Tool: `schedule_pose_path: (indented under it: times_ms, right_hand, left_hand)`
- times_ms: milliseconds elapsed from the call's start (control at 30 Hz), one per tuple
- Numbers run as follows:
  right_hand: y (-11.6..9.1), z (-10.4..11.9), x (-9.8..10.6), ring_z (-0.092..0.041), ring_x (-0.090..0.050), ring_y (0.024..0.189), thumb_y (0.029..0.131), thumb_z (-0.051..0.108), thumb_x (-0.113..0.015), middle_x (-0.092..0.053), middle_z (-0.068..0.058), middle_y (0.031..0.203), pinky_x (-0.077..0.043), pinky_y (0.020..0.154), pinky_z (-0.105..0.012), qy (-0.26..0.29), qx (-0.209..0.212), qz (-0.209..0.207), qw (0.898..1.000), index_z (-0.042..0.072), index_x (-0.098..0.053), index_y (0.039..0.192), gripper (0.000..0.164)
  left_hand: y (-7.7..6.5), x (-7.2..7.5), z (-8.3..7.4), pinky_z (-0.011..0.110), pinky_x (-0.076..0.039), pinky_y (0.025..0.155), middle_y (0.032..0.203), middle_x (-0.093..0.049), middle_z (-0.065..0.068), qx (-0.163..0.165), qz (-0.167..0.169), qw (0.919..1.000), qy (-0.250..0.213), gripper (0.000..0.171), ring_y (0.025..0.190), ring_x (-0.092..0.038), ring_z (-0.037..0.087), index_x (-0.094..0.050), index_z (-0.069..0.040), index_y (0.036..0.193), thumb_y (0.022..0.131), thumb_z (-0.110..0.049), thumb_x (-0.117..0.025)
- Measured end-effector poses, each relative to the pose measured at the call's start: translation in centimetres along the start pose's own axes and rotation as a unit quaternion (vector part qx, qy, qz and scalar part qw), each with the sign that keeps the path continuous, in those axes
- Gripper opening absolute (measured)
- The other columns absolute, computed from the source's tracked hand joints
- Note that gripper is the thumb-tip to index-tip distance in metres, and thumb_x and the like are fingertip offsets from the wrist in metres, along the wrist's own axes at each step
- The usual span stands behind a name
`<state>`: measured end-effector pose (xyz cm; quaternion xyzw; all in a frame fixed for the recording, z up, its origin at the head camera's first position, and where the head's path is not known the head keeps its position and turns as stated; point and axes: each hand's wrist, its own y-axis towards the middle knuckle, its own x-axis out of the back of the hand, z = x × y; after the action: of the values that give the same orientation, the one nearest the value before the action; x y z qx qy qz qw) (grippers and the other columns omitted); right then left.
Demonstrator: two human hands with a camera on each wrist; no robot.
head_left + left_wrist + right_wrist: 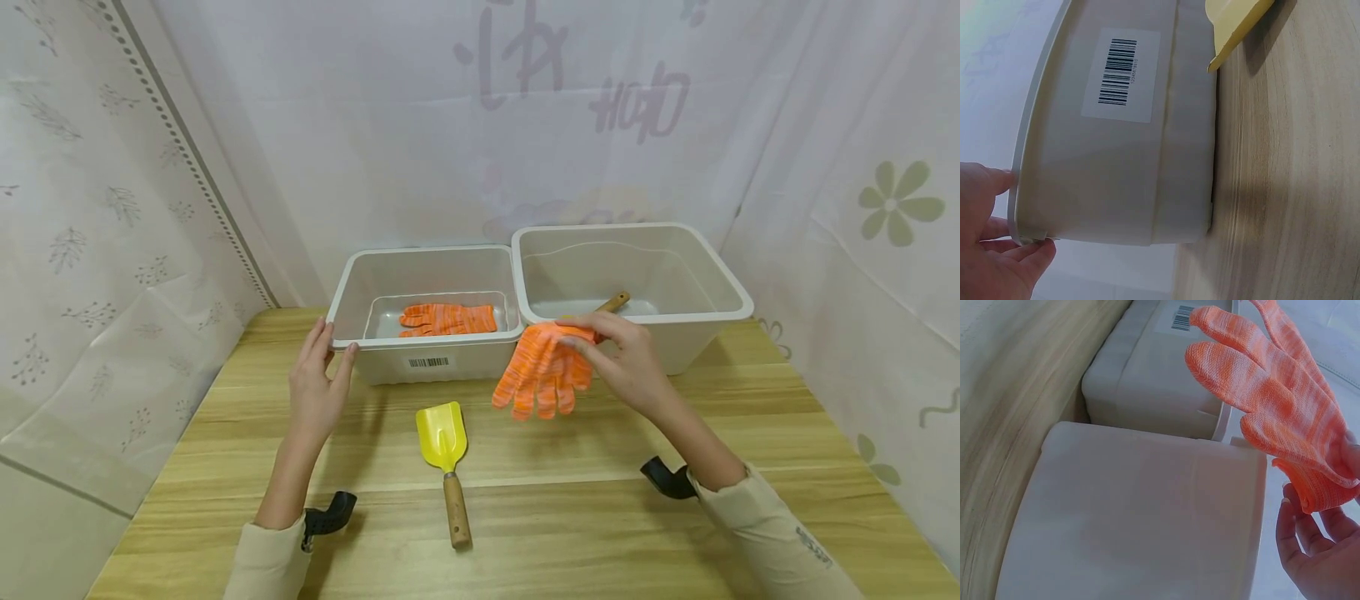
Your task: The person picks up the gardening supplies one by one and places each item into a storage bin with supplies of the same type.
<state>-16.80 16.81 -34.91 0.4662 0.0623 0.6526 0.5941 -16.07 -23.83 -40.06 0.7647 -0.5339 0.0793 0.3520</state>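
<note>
My right hand (626, 358) pinches an orange knitted glove (543, 371) by its cuff, in front of where two bins meet. The glove's fingers hang downward in the head view; the right wrist view shows the cuff (1319, 490) between thumb and fingers. At the left bin (382, 357), my left hand (318, 387) grips the front left corner of the rim, its thumb on the front side. Inside that bin lies another orange glove (457, 319). A wooden handle (615, 302) leans up inside the right bin (697, 333), its lower part hidden behind the front wall.
On the table (562, 517), a yellow hand shovel (442, 437) with a wooden handle lies in front of the left bin. The left bin bears a barcode label (1119, 75). Behind both bins hangs a pale printed curtain (375, 125).
</note>
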Motion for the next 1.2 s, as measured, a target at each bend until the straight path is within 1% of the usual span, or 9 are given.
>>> schedule_pose_path:
  times_ms: [167,433,733,867,967,1200]
  right_hand:
    - [0.5,0.1,0.0,-0.004,-0.068,0.09,0.091,0.0,-0.079,-0.082,-0.009,0.109,-0.054,0.08,-0.011,0.011,-0.005,0.005,1.0,0.008,-0.082,0.113,0.024]
    - [1.4,0.4,0.1,-0.006,-0.067,0.09,0.093,0.004,-0.079,-0.082,-0.008,0.109,-0.055,0.079,-0.014,0.007,-0.022,0.015,1.0,0.009,-0.082,0.115,0.023]
    - [2.0,0.7,0.0,-0.003,-0.064,0.09,0.096,0.007,-0.076,-0.081,-0.009,0.109,-0.054,0.078,-0.016,0.018,-0.047,0.023,0.998,0.01,-0.081,0.118,0.023]
    - [2.3,0.8,0.0,-0.001,-0.063,0.092,0.097,0.009,-0.076,-0.08,-0.009,0.112,-0.054,0.079,-0.016,0.028,-0.056,0.025,0.998,0.009,-0.081,0.119,0.022]
    - [2.6,0.7,-0.1,-0.001,-0.064,0.095,0.098,0.01,-0.076,-0.08,-0.009,0.114,-0.056,0.08,-0.015,0.028,-0.057,0.025,0.998,0.01,-0.081,0.119,0.022]
    - [3.4,0.6,-0.3,-0.007,-0.066,0.091,0.097,0.01,-0.076,-0.081,-0.01,0.113,-0.057,0.078,-0.018,0.023,-0.051,0.02,0.998,0.01,-0.081,0.118,0.022]
  left_hand:
    - [0.0,0.0,0.0,0.052,-0.044,0.116,0.164,-0.037,0.035,-0.003,-0.001,1.0,-0.001,0.056,0.148,-0.044,0.053,-0.045,0.017,0.151,0.105,-0.008,-0.065]
    - [0.0,-0.1,0.1,0.052,-0.045,0.114,0.163,-0.038,0.035,-0.004,-0.007,1.0,0.001,0.055,0.147,-0.046,0.053,-0.045,0.018,0.15,0.105,-0.008,-0.065]
    - [0.0,-0.1,0.1,0.052,-0.044,0.117,0.165,-0.035,0.034,0.001,0.001,1.0,-0.003,0.057,0.149,-0.044,0.052,-0.044,0.016,0.152,0.106,-0.01,-0.064]
    - [0.0,-0.1,0.1,0.053,-0.044,0.118,0.166,-0.034,0.034,0.002,0.006,1.0,-0.005,0.057,0.15,-0.043,0.052,-0.043,0.016,0.152,0.106,-0.011,-0.064]
    - [0.0,-0.1,0.1,0.052,-0.044,0.118,0.166,-0.034,0.033,0.003,0.005,1.0,-0.005,0.057,0.15,-0.043,0.052,-0.043,0.016,0.153,0.106,-0.011,-0.064]
    - [0.0,0.0,0.1,0.05,-0.043,0.118,0.167,-0.034,0.032,0.006,0.005,1.0,-0.004,0.057,0.151,-0.042,0.05,-0.043,0.015,0.153,0.106,-0.01,-0.064]
